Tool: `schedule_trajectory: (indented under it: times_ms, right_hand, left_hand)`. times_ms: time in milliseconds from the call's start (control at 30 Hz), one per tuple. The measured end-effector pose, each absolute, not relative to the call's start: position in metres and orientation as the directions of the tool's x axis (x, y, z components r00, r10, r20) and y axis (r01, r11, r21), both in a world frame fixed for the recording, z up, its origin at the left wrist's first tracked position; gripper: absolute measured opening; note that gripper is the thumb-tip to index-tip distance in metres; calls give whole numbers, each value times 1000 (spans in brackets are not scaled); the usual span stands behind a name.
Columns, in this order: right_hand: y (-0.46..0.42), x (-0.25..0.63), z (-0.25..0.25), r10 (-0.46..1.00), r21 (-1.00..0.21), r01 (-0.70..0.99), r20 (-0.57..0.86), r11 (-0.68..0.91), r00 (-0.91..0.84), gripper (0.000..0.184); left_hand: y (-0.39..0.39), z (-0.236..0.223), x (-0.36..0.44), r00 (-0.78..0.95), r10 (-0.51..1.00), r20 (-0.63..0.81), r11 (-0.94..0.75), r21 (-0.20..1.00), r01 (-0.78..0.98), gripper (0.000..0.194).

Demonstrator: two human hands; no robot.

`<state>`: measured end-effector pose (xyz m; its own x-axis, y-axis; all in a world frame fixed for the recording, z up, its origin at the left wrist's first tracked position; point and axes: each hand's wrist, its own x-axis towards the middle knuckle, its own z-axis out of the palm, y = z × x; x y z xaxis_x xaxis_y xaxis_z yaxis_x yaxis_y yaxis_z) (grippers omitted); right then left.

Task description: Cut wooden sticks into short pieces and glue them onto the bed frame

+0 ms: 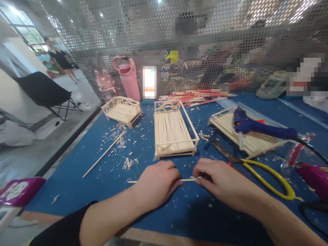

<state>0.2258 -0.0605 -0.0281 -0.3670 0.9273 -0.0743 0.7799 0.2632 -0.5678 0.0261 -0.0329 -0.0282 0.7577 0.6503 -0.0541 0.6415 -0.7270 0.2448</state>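
A thin wooden stick (189,179) lies low over the blue tabletop, held in both hands. My left hand (160,181) is closed around its middle, and the stick's far end sticks out to the left. With thumb and fingers pinched, my right hand (211,176) grips the right end; a small pale bit shows at those fingertips. Just beyond the hands stands a miniature bed of sticks (171,131) with a railed headboard. Scissors with yellow handles (269,177) lie right of my right hand. Another loose stick (104,154) rests at the left.
A blue glue gun (263,128) lies across a second stick frame (222,120). A small stick bench (121,111) stands at back left, near a pink bottle (129,80). Red-tipped sticks (194,96) are piled before a perforated metal screen (138,37). Wood scraps litter the table (74,184).
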Motion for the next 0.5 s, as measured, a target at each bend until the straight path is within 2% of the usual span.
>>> schedule_trajectory:
  times_ms: [267,333,400,500]
  right_hand:
    - [-65,227,-21,930,-575,758,13,307,-367,22]
    - [-66,230,-19,941,-567,766,53,304,-334,16]
    - [-64,231,-17,959,-540,795,102,278,-266,11]
    - [-61,226,-18,962,-468,841,148,273,-230,22]
  left_hand:
    - [-33,-28,29,749,661,-46,-715,262,648,24]
    - [-33,-30,29,747,664,-22,-713,282,642,24]
    - [-33,-31,27,746,665,36,-716,318,622,24]
    - [-35,-29,26,742,638,203,-754,356,551,27]
